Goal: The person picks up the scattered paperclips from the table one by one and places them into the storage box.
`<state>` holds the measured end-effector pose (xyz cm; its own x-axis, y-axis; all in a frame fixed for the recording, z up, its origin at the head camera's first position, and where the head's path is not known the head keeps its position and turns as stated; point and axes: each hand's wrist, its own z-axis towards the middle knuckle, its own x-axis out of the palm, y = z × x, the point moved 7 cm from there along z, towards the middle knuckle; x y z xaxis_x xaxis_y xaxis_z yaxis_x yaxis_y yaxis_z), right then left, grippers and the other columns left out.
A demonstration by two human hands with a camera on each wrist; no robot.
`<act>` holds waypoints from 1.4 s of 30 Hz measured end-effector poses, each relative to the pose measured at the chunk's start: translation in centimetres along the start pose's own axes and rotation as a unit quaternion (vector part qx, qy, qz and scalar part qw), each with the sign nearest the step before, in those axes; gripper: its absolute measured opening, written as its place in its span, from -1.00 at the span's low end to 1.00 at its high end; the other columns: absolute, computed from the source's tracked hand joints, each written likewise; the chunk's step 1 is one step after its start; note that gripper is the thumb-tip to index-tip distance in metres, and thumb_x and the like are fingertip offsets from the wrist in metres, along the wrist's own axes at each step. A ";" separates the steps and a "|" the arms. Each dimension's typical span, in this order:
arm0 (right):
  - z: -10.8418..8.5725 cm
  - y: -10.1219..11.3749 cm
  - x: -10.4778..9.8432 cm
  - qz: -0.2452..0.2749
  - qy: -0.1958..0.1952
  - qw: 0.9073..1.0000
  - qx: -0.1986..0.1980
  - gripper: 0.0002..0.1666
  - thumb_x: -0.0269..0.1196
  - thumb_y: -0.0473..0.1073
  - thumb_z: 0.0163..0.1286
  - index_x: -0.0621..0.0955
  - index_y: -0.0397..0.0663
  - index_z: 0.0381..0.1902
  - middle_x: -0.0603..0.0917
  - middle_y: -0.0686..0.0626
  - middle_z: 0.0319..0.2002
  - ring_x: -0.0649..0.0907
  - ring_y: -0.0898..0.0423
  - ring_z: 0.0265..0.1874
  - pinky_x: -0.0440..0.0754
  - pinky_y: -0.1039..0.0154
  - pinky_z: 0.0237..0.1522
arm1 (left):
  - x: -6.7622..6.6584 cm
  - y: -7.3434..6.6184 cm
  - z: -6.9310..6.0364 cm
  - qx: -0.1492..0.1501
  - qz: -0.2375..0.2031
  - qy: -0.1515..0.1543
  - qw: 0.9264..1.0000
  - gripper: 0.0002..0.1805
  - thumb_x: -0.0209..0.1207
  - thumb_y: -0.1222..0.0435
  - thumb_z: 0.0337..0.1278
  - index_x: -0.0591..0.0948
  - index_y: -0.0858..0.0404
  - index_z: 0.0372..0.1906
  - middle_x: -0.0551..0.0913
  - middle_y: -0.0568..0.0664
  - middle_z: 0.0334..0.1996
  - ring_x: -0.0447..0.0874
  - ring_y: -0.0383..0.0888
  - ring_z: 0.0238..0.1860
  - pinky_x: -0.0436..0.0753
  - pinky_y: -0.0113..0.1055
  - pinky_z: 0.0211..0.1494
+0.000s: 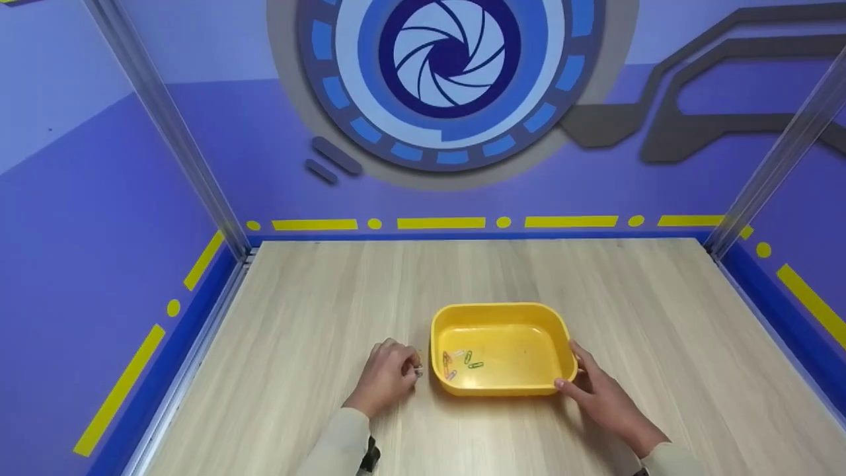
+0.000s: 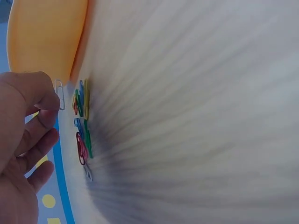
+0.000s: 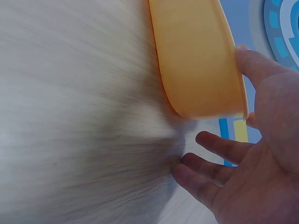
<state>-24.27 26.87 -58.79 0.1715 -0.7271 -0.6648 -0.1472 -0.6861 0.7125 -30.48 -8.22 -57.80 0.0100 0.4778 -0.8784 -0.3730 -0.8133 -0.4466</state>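
My left hand [image 1: 386, 373] is just left of the yellow plastic bin [image 1: 499, 391], above the table. Between thumb and forefinger it pinches a white paper clip [image 2: 60, 95], while the other fingers are loosely bent. Below that hand, several coloured paper clips [image 2: 87, 140] lie on the wood; the head view mostly hides them behind the hand. More clips, including a green paper clip [image 1: 475, 365], are scattered in the left part of the bin. My right hand [image 1: 605, 396] grips the bin's near right corner with thumb and forefinger; its remaining fingers spread below the rim.
The bin stands on a light wooden table [image 1: 330, 284]. A blue and purple printed wall [image 1: 225, 152] rises behind it, with side panels joined by metal posts [image 1: 172, 132].
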 end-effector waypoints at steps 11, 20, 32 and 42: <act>0.1 -0.7 0.0 -0.012 0.002 0.999 0.036 0.15 0.13 0.41 0.27 -0.16 0.10 0.55 0.20 -0.34 0.44 0.32 -0.29 0.38 0.25 -0.25 0.34 | -1.5 -1.2 0.9 0.007 -0.017 -0.025 1.000 -0.89 0.31 0.30 -0.09 0.65 0.02 -0.42 0.56 -0.26 -0.41 0.41 -0.24 -0.26 0.38 -0.34 -0.17; 0.5 -0.4 -0.2 -0.004 -0.002 1.000 0.016 0.12 0.14 0.37 0.29 -0.13 0.09 0.55 0.24 -0.30 0.44 0.38 -0.25 0.36 0.27 -0.24 0.33 | -2.9 -2.4 1.6 0.013 -0.014 -0.031 0.999 -0.89 0.27 0.32 -0.08 0.64 0.03 -0.41 0.58 -0.24 -0.38 0.43 -0.22 -0.23 0.40 -0.29 -0.12; 0.2 -0.4 -0.1 -0.016 -0.005 1.000 0.009 0.10 0.14 0.35 0.30 -0.11 0.06 0.55 0.24 -0.34 0.43 0.35 -0.27 0.36 0.26 -0.25 0.33 | -3.0 -4.3 2.8 0.022 -0.018 -0.033 0.999 -0.87 0.28 0.31 -0.03 0.64 -0.01 -0.38 0.57 -0.27 -0.35 0.44 -0.23 -0.19 0.46 -0.31 -0.09; 0.4 -0.4 0.1 -0.012 0.000 1.000 0.013 0.12 0.13 0.37 0.29 -0.14 0.06 0.55 0.16 -0.32 0.47 0.23 -0.27 0.43 0.18 -0.25 0.37 | -2.4 -5.6 3.2 0.025 -0.023 -0.024 0.999 -0.89 0.35 0.26 -0.04 0.64 0.01 -0.38 0.53 -0.27 -0.41 0.41 -0.26 -0.24 0.43 -0.32 -0.11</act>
<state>-24.55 27.06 -59.21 0.1756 -0.7108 -0.6812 -0.1693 -0.7034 0.6903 -31.36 -3.75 -52.66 -0.0163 0.5304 -0.8476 -0.4187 -0.7734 -0.4759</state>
